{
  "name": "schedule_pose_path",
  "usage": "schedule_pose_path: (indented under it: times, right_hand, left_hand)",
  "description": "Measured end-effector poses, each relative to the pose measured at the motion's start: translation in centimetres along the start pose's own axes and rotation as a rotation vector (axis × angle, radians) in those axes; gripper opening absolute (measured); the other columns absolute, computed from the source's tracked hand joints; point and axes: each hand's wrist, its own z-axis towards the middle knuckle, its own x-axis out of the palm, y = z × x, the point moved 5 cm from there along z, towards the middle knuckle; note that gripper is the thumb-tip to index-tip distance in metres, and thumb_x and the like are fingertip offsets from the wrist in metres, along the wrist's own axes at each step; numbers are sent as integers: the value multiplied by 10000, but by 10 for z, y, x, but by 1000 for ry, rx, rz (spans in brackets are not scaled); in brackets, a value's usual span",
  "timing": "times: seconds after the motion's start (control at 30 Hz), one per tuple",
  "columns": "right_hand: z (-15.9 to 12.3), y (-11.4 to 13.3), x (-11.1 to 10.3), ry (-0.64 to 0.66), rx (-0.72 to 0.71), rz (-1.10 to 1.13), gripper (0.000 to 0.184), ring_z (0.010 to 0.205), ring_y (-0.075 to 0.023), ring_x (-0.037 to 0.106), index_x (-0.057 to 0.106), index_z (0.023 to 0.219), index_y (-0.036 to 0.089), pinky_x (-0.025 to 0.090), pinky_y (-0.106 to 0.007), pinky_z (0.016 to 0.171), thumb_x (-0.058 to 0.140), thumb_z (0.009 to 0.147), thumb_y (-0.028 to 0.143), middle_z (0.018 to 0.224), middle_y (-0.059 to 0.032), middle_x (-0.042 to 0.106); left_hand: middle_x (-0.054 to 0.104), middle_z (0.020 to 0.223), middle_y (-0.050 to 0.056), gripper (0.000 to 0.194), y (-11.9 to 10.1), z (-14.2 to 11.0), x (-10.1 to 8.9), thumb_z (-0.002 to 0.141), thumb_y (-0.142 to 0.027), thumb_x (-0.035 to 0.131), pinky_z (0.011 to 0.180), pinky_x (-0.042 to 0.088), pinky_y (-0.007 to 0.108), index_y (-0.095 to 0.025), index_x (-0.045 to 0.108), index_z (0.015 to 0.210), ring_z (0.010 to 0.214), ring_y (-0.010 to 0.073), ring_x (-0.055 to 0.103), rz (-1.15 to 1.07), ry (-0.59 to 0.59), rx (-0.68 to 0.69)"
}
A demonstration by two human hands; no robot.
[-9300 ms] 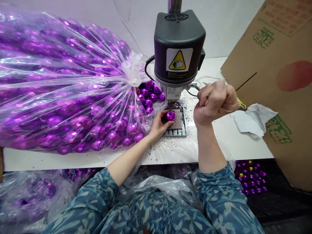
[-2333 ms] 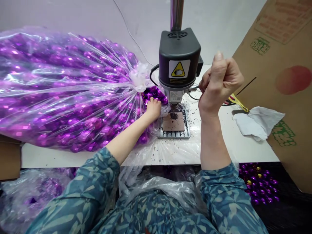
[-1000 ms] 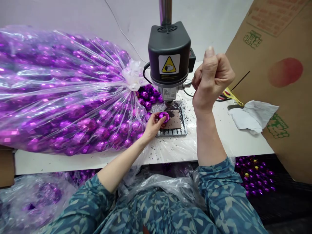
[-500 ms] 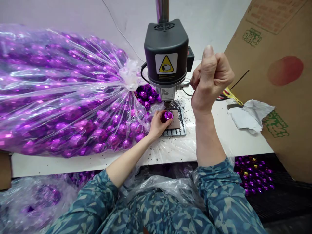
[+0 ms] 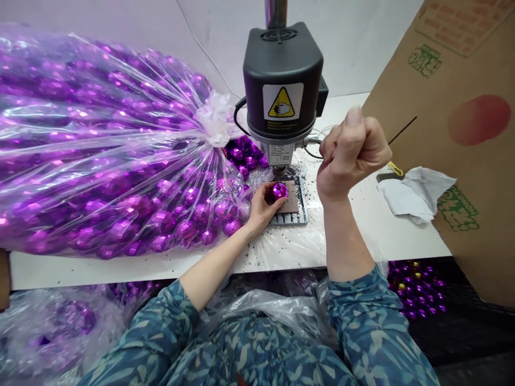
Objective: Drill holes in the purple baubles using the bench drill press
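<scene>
While my left hand (image 5: 263, 206) grasps a faceted purple ball (image 5: 280, 190) on the board (image 5: 292, 201) beneath the drill head (image 5: 284, 80), my right hand (image 5: 348, 153) is clenched around what seems its lever (image 5: 311, 141). From afar, I judge this the drilling step; the next move needs the ball held still.

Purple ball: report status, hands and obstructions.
Left hand holding purple ball beneath drill. Right hand gripping lever. Possible clutter: dark scraps around board.
</scene>
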Motion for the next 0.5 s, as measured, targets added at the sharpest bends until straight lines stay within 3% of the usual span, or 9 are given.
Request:
schedule_pose_path:
  times: [0.17,0.5]
  right_hand:
    - [-8,2,-6,6,-47,36,606,402,-18,261,249,559,182,183,-269,468,638,913,483,452,64,209]
    - [-21,-9,-19,-79,-48,56,644,395,-22,261,266,529,191,235,-262,441,705,840,546,451,71,159]
  left_hand:
    - [738,1141,99,505,2,-2,1,782,-356,871,935,569,414,-207,651,1212,1058,255,697,-33,17,-9]
    - [734,1136,90,493,-1,-1,0,765,-324,885,958,550,419,-210,660,1188,1053,255,691,-21,0,-18]
